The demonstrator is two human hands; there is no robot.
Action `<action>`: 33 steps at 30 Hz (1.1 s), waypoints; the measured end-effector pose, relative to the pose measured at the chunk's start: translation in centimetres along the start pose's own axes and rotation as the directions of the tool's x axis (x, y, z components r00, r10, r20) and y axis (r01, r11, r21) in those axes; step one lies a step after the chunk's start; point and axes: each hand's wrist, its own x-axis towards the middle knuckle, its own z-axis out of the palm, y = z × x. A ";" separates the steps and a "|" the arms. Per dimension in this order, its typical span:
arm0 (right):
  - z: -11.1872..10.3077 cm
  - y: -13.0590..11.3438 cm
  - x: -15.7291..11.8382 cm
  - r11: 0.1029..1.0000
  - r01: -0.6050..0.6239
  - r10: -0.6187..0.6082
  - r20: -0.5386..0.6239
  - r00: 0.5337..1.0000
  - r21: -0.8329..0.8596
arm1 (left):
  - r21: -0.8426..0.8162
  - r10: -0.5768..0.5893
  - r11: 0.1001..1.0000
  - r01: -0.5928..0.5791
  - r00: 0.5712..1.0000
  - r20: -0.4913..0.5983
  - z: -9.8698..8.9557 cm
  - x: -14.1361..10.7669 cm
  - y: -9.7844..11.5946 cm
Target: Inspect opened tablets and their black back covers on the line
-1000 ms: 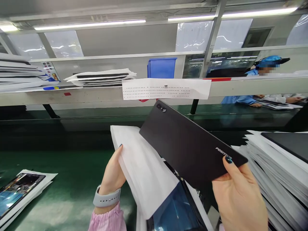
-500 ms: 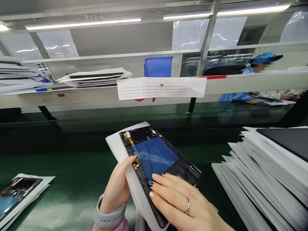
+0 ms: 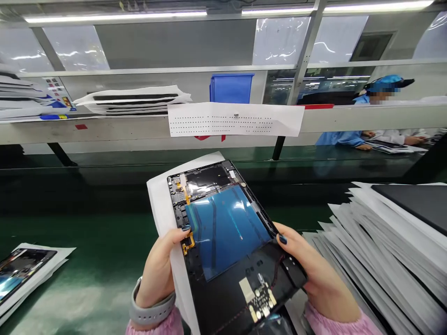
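An opened tablet housing (image 3: 226,232) with a blue film over its middle is tilted up in front of me, white paper (image 3: 159,200) behind its left side. My left hand (image 3: 159,267) grips the left edge, thumb on the frame beside an orange flex cable; its other fingers are hidden behind. On the right edge my right hand (image 3: 310,270) is closed round the housing, thumb on top. A small circuit board (image 3: 261,300) shows near the lower end. Part of another dark device lies below it at the bottom edge.
A tall stack of white sheets (image 3: 391,260) with a dark panel (image 3: 415,202) on top stands at right. Another opened device (image 3: 24,267) lies on paper at left. A shelf rail (image 3: 132,128) with a hanging sheet (image 3: 233,120) crosses ahead; a person in blue (image 3: 340,138) is beyond.
My right hand has moved from the housing's face to its right edge and now grips it. The housing has been raised and tilted up, showing more of its lower part.
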 end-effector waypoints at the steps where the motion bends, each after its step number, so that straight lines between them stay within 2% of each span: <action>1: 0.1 0.1 0.0 0.998 -0.046 0.045 0.020 0.999 0.044 | -0.003 -0.022 1.000 0.023 0.999 0.036 -0.2 0.0 0.0; 3: 0.3 0.2 0.0 0.996 -0.069 0.068 0.027 0.997 0.065 | -0.030 -0.081 0.996 0.087 0.981 0.176 -0.7 0.3 0.2; 6: 0.6 0.1 0.0 1.000 0.012 -0.012 0.010 1.000 0.013 | -0.069 -0.148 0.977 0.201 0.878 0.456 -1.4 0.8 0.6; 8: 1.0 -0.2 -0.1 0.999 0.041 -0.041 -0.009 0.999 0.000 | -0.075 -0.173 0.964 0.256 0.814 0.555 -1.5 0.8 0.8; 9: 1.3 -0.3 -0.1 0.999 0.040 -0.040 -0.023 0.999 0.011 | -0.076 -0.177 0.961 0.267 0.801 0.572 -1.4 0.8 0.9; 13: 2.3 -0.4 -0.3 0.998 0.021 -0.017 -0.069 0.997 0.055 | -0.110 -0.134 0.963 0.245 0.795 0.592 -1.5 0.9 0.7; 19: 2.3 -0.6 -1.0 0.992 0.060 -0.068 -0.067 0.995 -0.115 | -0.136 -0.090 0.968 0.213 0.794 0.601 -2.0 1.1 0.7; 27: 1.6 -0.5 -2.2 0.966 0.068 -0.097 -0.104 0.990 -0.249 | -0.133 -0.079 0.978 0.161 0.876 0.476 -1.7 0.5 0.5; 29: 1.2 -0.4 -2.4 0.982 0.043 -0.072 -0.155 0.985 -0.182 | -0.122 -0.100 0.977 0.178 0.875 0.474 -1.7 0.4 0.5; 33: 1.0 -0.7 -2.7 0.994 0.012 0.015 -0.230 0.973 0.112 | -0.083 -0.138 0.975 0.206 0.855 0.499 -1.4 0.3 0.3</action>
